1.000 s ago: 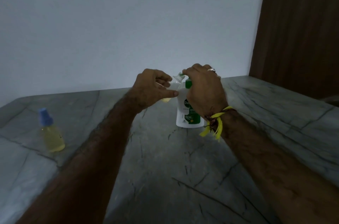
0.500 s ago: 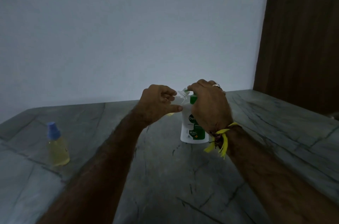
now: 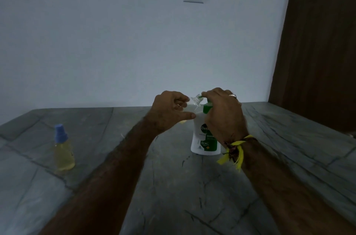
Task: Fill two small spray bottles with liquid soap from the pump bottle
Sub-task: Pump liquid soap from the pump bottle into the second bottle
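**Open bottle mouth tipped up against the pump spout**

The left hand (image 3: pixel 171 110) holds a small clear spray bottle (image 3: pixel 189 107), capless, its fingers curled round the body and the thumb laid along the underside. The bottle's long axis slants up and to the right, so its open neck sits just at the green nozzle of the pump bottle (image 3: pixel 205 138). That meeting of neck and nozzle is what the next press depends on: if the mouth drifts off the spout, the soap will likely run down the white bottle instead of going in.

The right hand (image 3: pixel 223 113) is draped over the pump head from above, fingers curled down on it; whether it is pressing at this instant cannot be told. The pump bottle stands upright on the grey desk (image 3: pixel 173 186), right under both hands.

The other spray bottle (image 3: pixel 63 150), blue-capped and holding yellowish liquid, stands well apart to the left, nearer the left arm. It looks already filled, so this reads as the second fill.
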